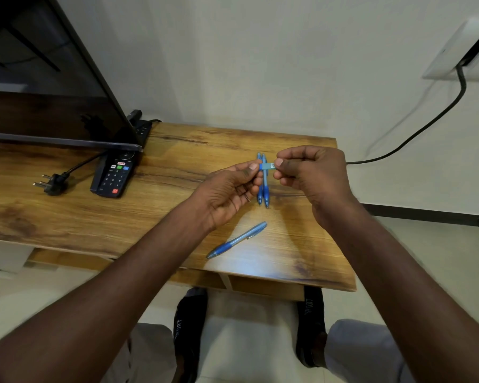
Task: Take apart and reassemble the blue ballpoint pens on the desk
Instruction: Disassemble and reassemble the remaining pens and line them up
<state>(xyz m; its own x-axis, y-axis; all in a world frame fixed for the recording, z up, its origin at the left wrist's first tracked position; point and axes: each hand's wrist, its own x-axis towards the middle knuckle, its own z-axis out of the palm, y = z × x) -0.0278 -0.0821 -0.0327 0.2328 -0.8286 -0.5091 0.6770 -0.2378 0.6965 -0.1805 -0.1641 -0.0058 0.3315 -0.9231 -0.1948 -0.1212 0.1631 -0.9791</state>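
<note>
Wooden desk [177, 161] as landmark. At its far left edge, a dark TV screen [47, 87] stands on it. In front of the screen, near the desk's left part, a loose black three-pin plug [53, 183] lies flat, cord running back toward the screen. Just right of the plug, a black remote [114, 175] with coloured buttons lies half under the screen's lower edge.

Above the desk's right half, left hand [227, 192] with thumb and forefinger pinching one end of a short blue pen piece [267, 166], other fingers curled in. The piece is held level, clear of the desktop. Under it, two blue pens [263, 189] lie side by side, touching, tips toward the near edge. Right hand [310, 172] pinches the piece's other end, thumb against forefinger, rest curled.

Nearer the desk's front edge, a third blue pen [235, 240] lies slanted, apart from the pair. Past the desk's right end, a black cable [426, 123] runs up to a white wall socket [459, 51].
</note>
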